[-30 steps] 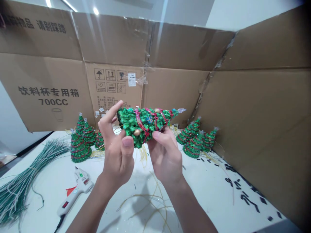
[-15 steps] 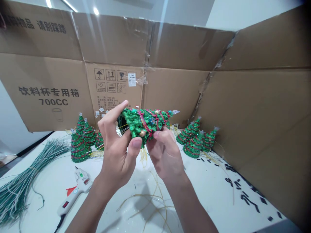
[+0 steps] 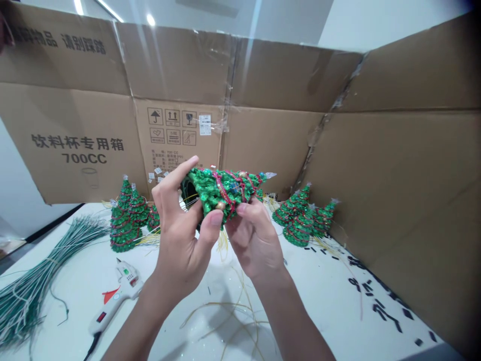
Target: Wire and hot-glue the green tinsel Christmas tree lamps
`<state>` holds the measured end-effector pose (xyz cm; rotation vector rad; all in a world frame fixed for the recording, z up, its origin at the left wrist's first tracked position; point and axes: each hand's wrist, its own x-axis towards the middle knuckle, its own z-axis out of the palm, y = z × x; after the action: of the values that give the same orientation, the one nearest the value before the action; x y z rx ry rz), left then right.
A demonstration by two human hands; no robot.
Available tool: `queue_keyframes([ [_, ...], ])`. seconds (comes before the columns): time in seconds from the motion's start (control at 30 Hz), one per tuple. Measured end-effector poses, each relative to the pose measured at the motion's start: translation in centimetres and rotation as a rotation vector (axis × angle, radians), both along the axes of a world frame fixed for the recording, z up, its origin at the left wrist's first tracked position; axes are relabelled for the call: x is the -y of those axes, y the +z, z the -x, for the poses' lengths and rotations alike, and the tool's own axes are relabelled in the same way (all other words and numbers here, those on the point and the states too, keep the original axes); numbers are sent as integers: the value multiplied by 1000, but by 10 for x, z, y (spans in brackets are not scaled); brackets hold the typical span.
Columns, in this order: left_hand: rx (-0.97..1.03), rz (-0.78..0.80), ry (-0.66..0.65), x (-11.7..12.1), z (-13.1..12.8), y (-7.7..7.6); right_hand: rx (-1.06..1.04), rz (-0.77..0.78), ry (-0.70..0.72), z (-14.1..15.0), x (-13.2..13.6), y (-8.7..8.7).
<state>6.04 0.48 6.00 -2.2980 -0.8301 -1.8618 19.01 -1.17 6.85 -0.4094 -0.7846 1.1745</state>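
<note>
Cardboard: we find the cardboard (image 3: 278,145) standing behind the work and along the right side of the table (image 3: 319,306).
Held tree: we note the held tree (image 3: 229,193) above the table, between left hand (image 3: 184,235) and right hand (image 3: 257,238).
Left trees: we record the left trees (image 3: 124,231) on the table, before the cardboard, behind the glue gun (image 3: 122,283).
Right trees: we place the right trees (image 3: 298,225) near the cardboard's corner.
Wires: we see the wires (image 3: 56,281) left of the gun.
Strands: we log strands (image 3: 242,307) between the forearms.
Scraps: we list scraps (image 3: 379,310) at far right.
</note>
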Motion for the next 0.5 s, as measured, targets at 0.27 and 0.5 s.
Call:
queue_keyframes([
  [0.27, -8, 129, -98, -1, 5, -1, 35, -14, -89, 2, 0, -2],
  [0.5, -16, 166, -189, -3, 11, 3, 61, -15, -147, 3, -1, -1],
])
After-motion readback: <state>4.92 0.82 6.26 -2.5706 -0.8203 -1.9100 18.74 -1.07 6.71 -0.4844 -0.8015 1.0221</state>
